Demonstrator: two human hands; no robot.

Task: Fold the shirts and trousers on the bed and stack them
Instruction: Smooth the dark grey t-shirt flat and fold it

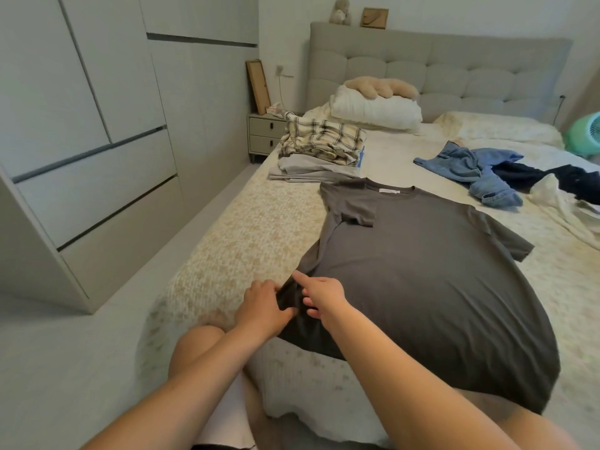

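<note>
A dark grey T-shirt (418, 277) lies spread flat on the bed (246, 235), collar toward the headboard, its left sleeve folded inward over the chest. My left hand (263, 303) grips the shirt's lower left hem edge. My right hand (321, 295) pinches the same bunched fabric just beside it, index finger stretched out. A stack of folded clothes (319, 151), plaid shirt on top of grey garments, sits at the bed's left side. Unfolded blue jeans (474, 172) and dark clothes (552, 178) lie at the far right.
White pillow (373, 110) with a beige plush cushion sits against the padded headboard (438, 63). A nightstand (264, 134) stands left of the bed, wardrobe doors (81, 125) along the left wall. A green fan (587, 134) is at the right edge. My knee (198, 345) shows below.
</note>
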